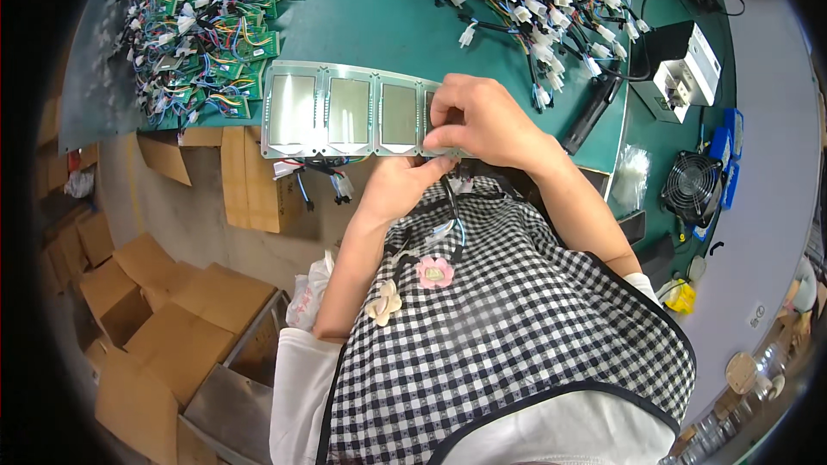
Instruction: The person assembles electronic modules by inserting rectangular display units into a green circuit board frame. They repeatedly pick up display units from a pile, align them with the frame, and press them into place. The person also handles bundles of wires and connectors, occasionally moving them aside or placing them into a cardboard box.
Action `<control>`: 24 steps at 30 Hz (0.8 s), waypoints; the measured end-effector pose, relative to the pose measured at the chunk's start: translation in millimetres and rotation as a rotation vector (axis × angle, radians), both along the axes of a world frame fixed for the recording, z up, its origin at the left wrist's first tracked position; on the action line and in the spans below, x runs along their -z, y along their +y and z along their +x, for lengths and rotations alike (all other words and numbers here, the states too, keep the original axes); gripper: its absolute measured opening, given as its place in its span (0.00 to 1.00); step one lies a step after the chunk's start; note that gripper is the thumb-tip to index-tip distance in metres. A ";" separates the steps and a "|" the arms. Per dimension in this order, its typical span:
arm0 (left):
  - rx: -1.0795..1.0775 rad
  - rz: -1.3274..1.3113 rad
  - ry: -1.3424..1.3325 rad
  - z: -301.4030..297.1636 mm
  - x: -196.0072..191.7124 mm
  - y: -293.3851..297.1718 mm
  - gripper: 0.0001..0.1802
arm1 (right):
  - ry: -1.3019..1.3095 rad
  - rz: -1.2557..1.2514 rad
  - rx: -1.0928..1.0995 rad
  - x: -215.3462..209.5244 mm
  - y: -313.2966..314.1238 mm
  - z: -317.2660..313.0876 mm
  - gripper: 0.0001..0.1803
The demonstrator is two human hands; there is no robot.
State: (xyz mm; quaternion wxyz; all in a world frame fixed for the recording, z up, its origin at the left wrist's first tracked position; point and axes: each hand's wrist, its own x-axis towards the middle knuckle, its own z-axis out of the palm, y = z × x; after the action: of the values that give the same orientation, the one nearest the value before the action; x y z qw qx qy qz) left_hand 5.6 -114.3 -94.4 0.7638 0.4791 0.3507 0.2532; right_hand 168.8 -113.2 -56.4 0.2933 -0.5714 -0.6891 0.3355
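Note:
A strip of joined circuit boards with grey rectangular display screens point(348, 112) lies across the front edge of the green table. My left hand point(401, 189) grips the strip's lower edge near its right end, thumb uppermost, the other fingers hidden beneath. Over the rightmost screen, my right hand point(487, 120) is closed, with thumb and forefinger curled together; whatever is between the fingertips is hidden. Wires with white connectors point(343, 184) hang below the strip. More dark and blue wires point(454, 215) dangle in front of my checked apron.
A heap of green wired boards point(215, 43) covers the table's left side. Bundled cables with white plugs point(551, 9) lie at the far right, near a black handheld tool point(593, 112). Further right are a metal box point(683, 73) and a fan point(692, 185). Cardboard boxes point(189, 310) stand at lower left.

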 end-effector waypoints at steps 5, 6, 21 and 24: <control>-0.039 -0.097 -0.035 0.7 0.8 -1.6 0.11 | 0.042 0.068 0.020 6.0 -3.5 1.0 0.10; -0.032 -0.077 -0.019 0.0 2.2 -0.8 0.11 | 0.070 0.059 0.034 4.3 -7.0 -0.4 0.11; -0.089 -0.139 -0.063 2.1 -4.1 -1.9 0.12 | 0.001 0.058 0.129 3.4 -8.0 -0.3 0.12; -0.083 -0.163 -0.048 -4.6 -2.4 -1.5 0.11 | -0.136 0.278 0.304 8.0 -12.4 -7.6 0.20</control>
State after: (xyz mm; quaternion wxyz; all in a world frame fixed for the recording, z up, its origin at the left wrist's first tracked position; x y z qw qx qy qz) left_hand 1.0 -115.8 -92.1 0.7973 0.3943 0.3711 0.2668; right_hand 161.3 -125.6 -64.5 0.3693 -0.6443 -0.6528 0.1496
